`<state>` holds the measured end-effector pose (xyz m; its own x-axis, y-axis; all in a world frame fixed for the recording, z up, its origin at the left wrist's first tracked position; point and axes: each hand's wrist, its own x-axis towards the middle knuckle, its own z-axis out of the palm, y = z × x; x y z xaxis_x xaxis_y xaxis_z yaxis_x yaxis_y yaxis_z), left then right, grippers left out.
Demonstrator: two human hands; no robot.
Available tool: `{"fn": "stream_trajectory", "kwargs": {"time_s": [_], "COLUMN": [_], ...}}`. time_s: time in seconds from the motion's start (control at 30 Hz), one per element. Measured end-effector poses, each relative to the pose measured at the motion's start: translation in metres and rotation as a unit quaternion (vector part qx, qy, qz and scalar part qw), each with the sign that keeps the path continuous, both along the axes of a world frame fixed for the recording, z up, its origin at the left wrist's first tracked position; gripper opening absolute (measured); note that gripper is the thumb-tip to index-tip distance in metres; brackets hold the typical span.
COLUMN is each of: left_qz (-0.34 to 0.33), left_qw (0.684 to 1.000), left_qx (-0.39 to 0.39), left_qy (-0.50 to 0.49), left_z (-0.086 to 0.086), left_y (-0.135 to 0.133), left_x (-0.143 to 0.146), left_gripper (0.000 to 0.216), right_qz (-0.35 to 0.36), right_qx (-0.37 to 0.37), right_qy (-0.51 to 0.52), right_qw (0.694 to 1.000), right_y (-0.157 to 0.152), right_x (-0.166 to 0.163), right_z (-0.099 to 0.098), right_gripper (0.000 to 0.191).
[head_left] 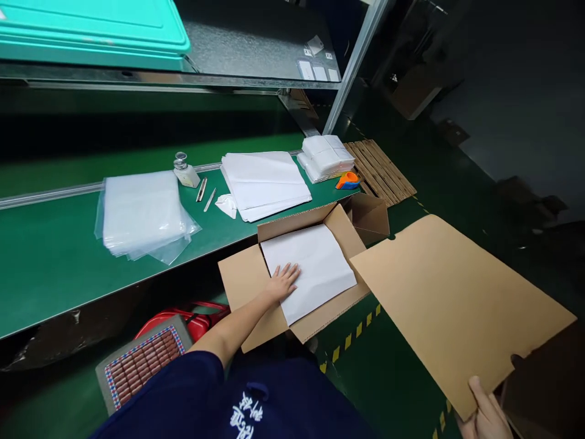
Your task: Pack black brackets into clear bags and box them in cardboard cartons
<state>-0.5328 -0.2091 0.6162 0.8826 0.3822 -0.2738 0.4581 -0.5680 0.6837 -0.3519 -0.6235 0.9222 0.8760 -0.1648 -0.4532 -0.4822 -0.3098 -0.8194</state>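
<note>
My left hand lies flat with its fingers spread on a white paper sheet. The sheet covers the inside of an open cardboard box, whose flaps are folded outward. Whatever lies under the paper is hidden. At the lower right, my right hand grips a flat cardboard sheet by its near corner, thumb on top. This sheet has small notches in two edges and is held up to the right of the box, its left corner close to the box's right flap.
On the green workbench are clear plastic bags, a pump bottle, a cutter, tweezers, stacked white paper, white packs and an orange tape dispenser. A red chair stands below; a wooden pallet lies behind.
</note>
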Motion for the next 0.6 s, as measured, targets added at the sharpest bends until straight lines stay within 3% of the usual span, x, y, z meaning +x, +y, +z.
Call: {"fn": "stream_trajectory", "kwargs": {"time_s": [0.1, 0.23, 0.33, 0.43, 0.53, 0.6], "left_qz": [0.055, 0.191, 0.320, 0.420, 0.499, 0.536], "left_qw": [0.997, 0.966, 0.912, 0.844, 0.777, 0.744], "left_qx": [-0.053, -0.147, -0.224, -0.295, -0.331, -0.342], "left_qy": [-0.029, -0.093, -0.129, -0.158, -0.193, -0.206], "left_z": [0.007, 0.026, 0.048, 0.073, 0.091, 0.096], "left_y": [0.003, 0.004, -0.009, -0.035, -0.066, -0.082], "left_x": [0.015, 0.028, 0.015, -0.014, -0.043, -0.053], "left_gripper": [0.060, 0.057, 0.061, 0.069, 0.070, 0.065], "right_qz": [-0.001, 0.167, 0.355, 0.507, 0.577, 0.585], "right_qx": [0.017, 0.033, 0.051, 0.087, 0.102, 0.099], "right_qy": [0.015, 0.092, 0.148, 0.199, 0.226, 0.218], "right_qw": [1.000, 0.981, 0.922, 0.834, 0.778, 0.775], "right_y": [0.009, 0.047, 0.106, 0.174, 0.218, 0.225], "right_x": [0.033, 0.099, 0.142, 0.159, 0.164, 0.172], "right_z": [0.001, -0.001, -0.015, -0.036, -0.051, -0.053], "right_gripper": [0.070, 0.068, 0.058, 0.048, 0.044, 0.045]}}
